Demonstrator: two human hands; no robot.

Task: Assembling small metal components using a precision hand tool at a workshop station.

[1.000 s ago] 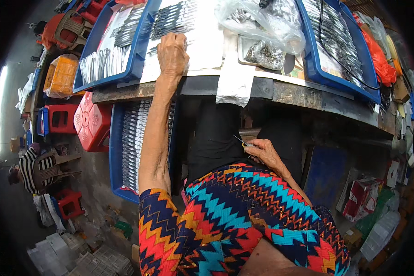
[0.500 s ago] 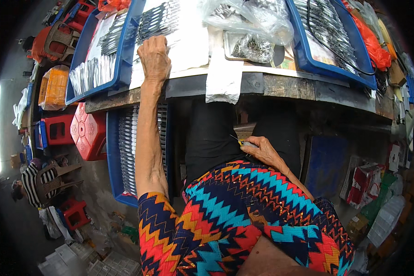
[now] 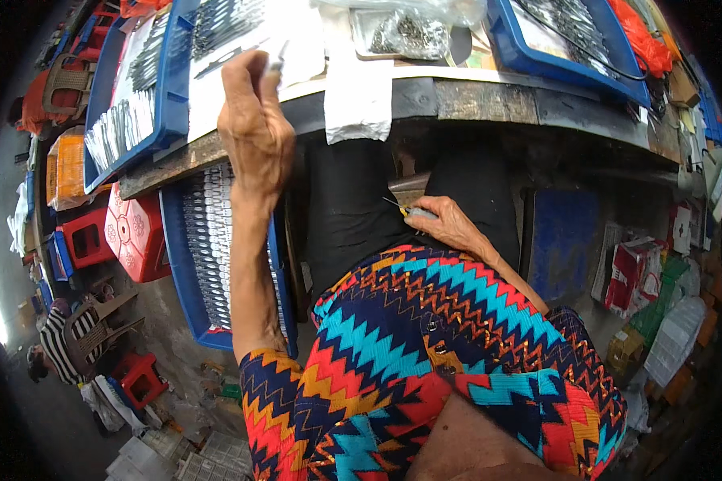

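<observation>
My left hand is raised over the front edge of the workbench, thumb and fingers pinched on a small slim metal piece, its detail lost in glare. Just beyond lie rows of dark metal pieces on white paper. Low over my lap, my right hand is closed round a small screwdriver with a yellow and grey handle; its thin shaft points up and left. Between the hands, a white cloth hangs over the bench edge.
Blue trays of metal pieces stand on the bench at left and right. A clear container of small dark parts sits between them. Below the bench at left are another blue tray and a red stool. Another person sits far left.
My left hand has lifted off the rows of metal pieces and come nearer with one pinched in it. My right hand still holds the screwdriver over my lap. The whole view has shifted.
</observation>
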